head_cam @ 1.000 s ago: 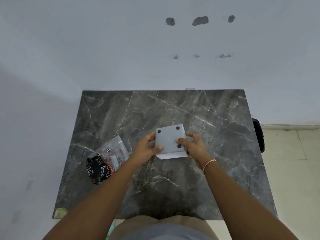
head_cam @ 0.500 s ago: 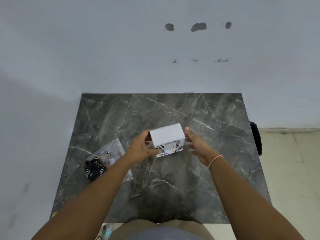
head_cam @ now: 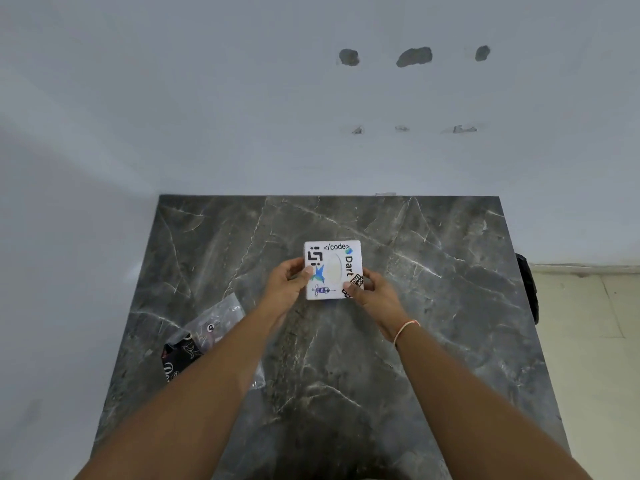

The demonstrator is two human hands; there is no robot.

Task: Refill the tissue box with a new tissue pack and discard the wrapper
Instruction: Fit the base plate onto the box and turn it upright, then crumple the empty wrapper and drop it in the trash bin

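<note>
Tissue box (head_cam: pixel 333 270) — oval slot up, lengthwise away — between both hands.

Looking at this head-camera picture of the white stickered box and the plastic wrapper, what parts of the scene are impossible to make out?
- Inside the white sticker-covered tissue box: the head view shows only a pale oval opening on top, so whether tissues fill it is unclear.
- Crumpled clear-and-black plastic wrapper: the left forearm covers part of it; its print is too small to read.
- Black object past the dark marble table: mostly hidden by the table's edge.
- Left hand and right hand: fingers behind the box are unseen.
</note>
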